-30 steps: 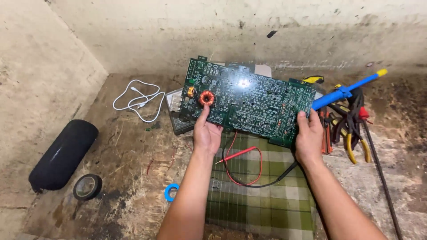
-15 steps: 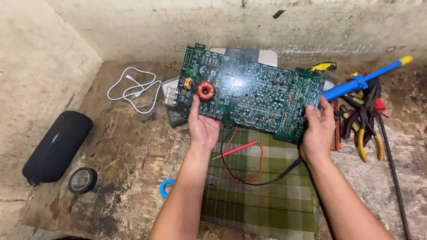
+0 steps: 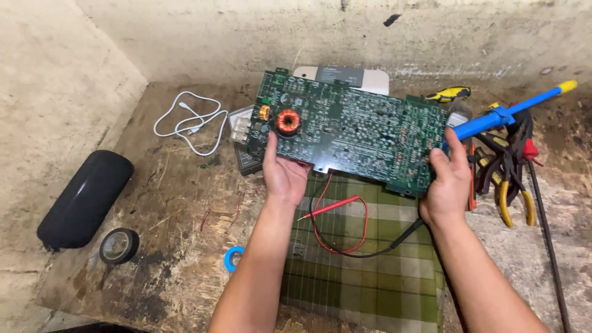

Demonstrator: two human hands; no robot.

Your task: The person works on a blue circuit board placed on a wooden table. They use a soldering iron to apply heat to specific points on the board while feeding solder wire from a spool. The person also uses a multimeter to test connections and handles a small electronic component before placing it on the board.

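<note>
Above the checked cloth, a large green circuit board [image 3: 351, 132] was held up between two bare hands, tilted slightly so that its right end sat lower than its left. The left hand [image 3: 285, 172] gripped the board's near edge at the left end, the thumb pressed onto the top face just below a copper-wound ring coil [image 3: 287, 121], while the remaining fingers lay hidden beneath the board. The right hand [image 3: 449, 182] clamped the board's right end, its thumb on top near the corner and its fingers curled around the edge and underneath. Both hands were closed firmly on the board.

Below it, a green plaid cloth [image 3: 364, 271] covered part of the rough wooden surface [image 3: 172, 203], and a red probe [image 3: 330, 206] with red and black leads lay looped across the cloth. Behind the board, a pale flat box [image 3: 364, 77] showed past its far edge. To the right, a blue-handled tool with a yellow tip [image 3: 512, 111] pointed up and away, resting over a heap of pliers [image 3: 509, 172] with red and yellow grips.

To the left, a coiled white cable [image 3: 191, 123] lay near the wall. Further out sat a black cylindrical speaker [image 3: 86, 197], a roll of black tape [image 3: 118, 245] just beside it, and a small blue tape roll [image 3: 233, 258] by the left forearm.
</note>
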